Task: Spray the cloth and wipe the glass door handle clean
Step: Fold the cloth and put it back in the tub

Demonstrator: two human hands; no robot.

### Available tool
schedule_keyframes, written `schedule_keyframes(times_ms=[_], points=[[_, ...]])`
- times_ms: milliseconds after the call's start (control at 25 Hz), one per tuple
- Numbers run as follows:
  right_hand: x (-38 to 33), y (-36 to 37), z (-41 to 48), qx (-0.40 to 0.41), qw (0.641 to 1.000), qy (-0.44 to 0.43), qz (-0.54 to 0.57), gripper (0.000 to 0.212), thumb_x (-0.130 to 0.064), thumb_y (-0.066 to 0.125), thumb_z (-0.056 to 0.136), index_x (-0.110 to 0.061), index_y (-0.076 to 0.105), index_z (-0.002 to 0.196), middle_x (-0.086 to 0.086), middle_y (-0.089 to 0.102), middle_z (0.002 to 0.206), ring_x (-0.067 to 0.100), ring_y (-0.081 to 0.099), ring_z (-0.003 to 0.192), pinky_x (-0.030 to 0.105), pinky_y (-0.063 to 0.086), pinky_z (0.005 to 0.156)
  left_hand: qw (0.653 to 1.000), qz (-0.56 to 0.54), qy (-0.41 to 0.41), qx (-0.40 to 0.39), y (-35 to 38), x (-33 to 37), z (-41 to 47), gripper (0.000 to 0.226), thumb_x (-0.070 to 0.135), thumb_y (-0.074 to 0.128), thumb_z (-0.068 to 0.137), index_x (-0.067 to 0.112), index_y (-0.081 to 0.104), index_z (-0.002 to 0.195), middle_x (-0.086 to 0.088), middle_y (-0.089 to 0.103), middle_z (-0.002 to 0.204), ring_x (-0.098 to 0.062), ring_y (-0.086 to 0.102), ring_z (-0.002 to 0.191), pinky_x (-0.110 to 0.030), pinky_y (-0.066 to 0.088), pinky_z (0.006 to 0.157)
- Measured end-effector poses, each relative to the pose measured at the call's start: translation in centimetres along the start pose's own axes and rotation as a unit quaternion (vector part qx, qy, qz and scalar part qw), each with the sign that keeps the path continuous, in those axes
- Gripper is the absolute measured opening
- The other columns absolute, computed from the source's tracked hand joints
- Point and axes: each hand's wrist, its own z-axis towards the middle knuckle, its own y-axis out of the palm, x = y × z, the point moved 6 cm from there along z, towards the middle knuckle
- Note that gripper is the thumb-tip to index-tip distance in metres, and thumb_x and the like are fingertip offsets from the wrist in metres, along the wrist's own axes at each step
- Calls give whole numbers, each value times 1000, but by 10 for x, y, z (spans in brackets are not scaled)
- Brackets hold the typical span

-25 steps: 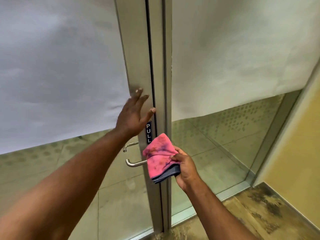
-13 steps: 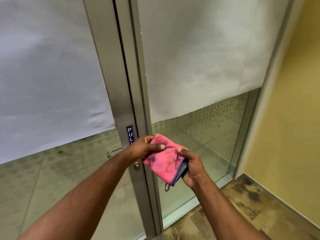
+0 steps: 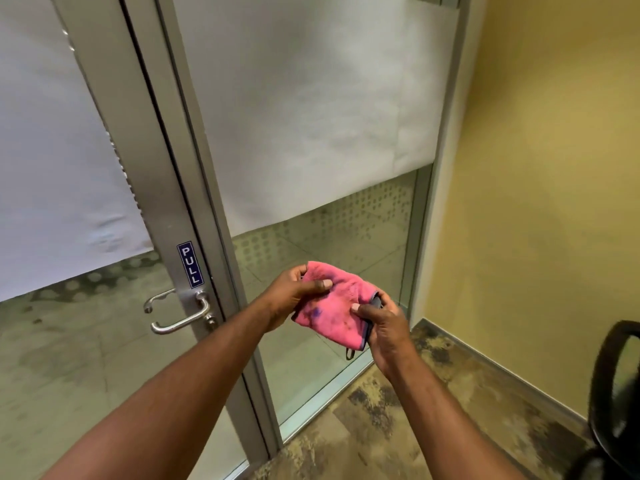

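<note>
Two bare forearms reaching forward, left hand [image 3: 294,295] and right hand [image 3: 382,323] each pinching an edge of a folded pink microfibre cloth with dark trim [image 3: 330,306], held right of the curved silver metal lever handle [image 3: 180,315], blue PULL sticker [image 3: 190,264] above it on the aluminium-framed glass door [image 3: 152,174].

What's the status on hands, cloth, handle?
Left hand and right hand both gripping the pink cloth. Door handle untouched, off to the left. No spray bottle in view; nothing blocking the handle.

two bare forearms, no sleeves, left hand [image 3: 294,296] and right hand [image 3: 384,327] ungloved, short nails
</note>
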Motion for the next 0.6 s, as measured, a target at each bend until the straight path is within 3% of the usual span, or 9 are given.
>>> schedule_keyframes(times_ms=[200, 400, 520, 600], points=[[-53, -65, -42, 34, 999, -21, -30, 51, 1, 73, 65, -3, 69, 116, 21, 75, 107, 33, 72, 90, 47, 61, 80, 1000, -4, -12, -27, 90, -3, -7, 50, 4, 82, 83, -4, 65, 129, -27, 72, 123, -36, 68, 108, -59, 49, 107], [-98, -143, -97, 76, 996, -25, -47, 52, 0, 73, 65, -1, 68, 118, 20, 73, 105, 34, 69, 90, 56, 57, 88, 998, -10, -24, -56, 186, -25, -33, 53, 12, 83, 79, 5, 67, 128, -24, 72, 127, -36, 70, 108, -59, 49, 107], [-115, -185, -135, 107, 992, -27, -54, 55, -3, 74, 66, -3, 67, 121, 19, 74, 109, 31, 71, 91, 47, 60, 81, 996, -16, -50, -69, 231, -46, -51, 43, 7, 77, 88, 7, 65, 130, -23, 73, 124, -34, 69, 106, -54, 52, 103], [-123, -212, -161, 129, 990, -26, -56, 54, -3, 74, 66, -3, 68, 120, 17, 74, 106, 30, 71, 90, 46, 60, 80, 994, -15, -62, -87, 260, -59, -63, 36, 5, 71, 92, 8, 66, 128, -16, 74, 113, -26, 70, 96, -43, 56, 90]])
